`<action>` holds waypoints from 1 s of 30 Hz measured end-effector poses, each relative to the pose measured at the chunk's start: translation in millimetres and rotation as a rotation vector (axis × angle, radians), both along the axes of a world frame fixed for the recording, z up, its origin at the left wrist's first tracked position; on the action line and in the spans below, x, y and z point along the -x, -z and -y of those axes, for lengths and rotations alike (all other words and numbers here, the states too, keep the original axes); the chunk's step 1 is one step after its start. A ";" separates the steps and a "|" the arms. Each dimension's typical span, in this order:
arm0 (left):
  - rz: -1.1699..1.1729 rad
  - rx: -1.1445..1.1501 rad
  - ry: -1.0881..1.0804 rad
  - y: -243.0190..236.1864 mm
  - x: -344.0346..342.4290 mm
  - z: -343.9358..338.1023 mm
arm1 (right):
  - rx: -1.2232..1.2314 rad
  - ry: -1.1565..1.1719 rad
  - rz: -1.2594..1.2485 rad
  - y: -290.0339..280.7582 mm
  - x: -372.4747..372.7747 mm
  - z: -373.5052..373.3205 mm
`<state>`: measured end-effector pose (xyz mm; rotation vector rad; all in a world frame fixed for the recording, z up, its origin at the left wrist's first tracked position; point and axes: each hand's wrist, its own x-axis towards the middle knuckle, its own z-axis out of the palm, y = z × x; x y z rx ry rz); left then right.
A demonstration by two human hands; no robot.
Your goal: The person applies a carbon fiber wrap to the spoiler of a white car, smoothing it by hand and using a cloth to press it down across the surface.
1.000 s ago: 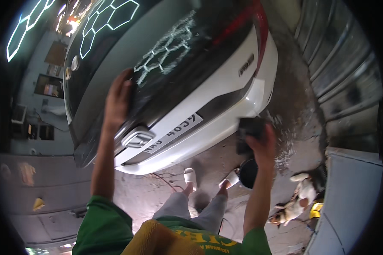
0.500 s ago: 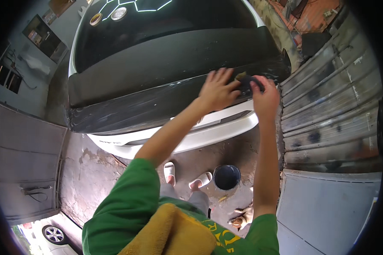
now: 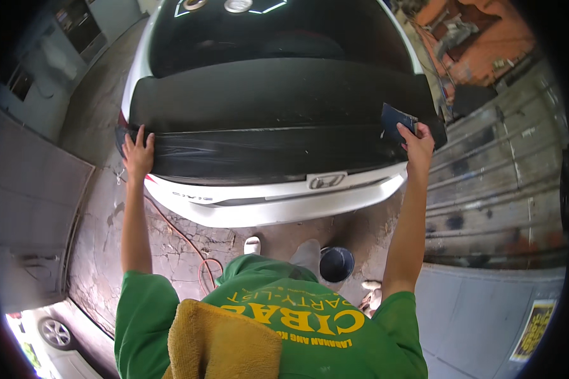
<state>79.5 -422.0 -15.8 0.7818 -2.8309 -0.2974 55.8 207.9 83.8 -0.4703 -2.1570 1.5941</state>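
Note:
A white car's rear (image 3: 246, 211) stands before me, its trunk lid (image 3: 284, 98) dark and matte. Below the lid's crease runs a glossier black band (image 3: 234, 155) with creases and pale streaks, most of them toward the left. My left hand (image 3: 139, 151) lies with fingers spread on the band's left end, holding nothing. At the right end, my right hand (image 3: 418, 142) pinches a folded dark blue-grey sheet (image 3: 397, 119) that looks like sandpaper. The sheet stands up from the fingers, its lower edge close to the black surface; whether it touches I cannot tell.
A dark bucket (image 3: 337, 264) stands on the cracked floor by my feet. An orange hose (image 3: 183, 237) curls at the left. An animal (image 3: 372, 297) lies near my right arm. A yellow towel (image 3: 227, 341) hangs on my chest. Corrugated metal (image 3: 487, 183) borders the right side.
My left hand has gone from beside the right hand to the band's far left end. My right hand has lifted the sheet slightly, now flatter and upright. My view has shifted left.

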 end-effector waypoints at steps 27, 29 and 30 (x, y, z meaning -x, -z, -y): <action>-0.490 -0.092 -0.426 -7.5 -15.9 -35.0 | -1.228 -1.339 -0.551 56.0 157.9 287.4; -0.505 -0.047 -0.439 -0.9 -16.2 -31.6 | -1.296 -0.972 -0.365 63.2 181.5 193.1; -0.509 -0.031 -0.422 -0.4 -14.1 -31.2 | -1.455 -0.720 -0.362 88.0 195.7 128.7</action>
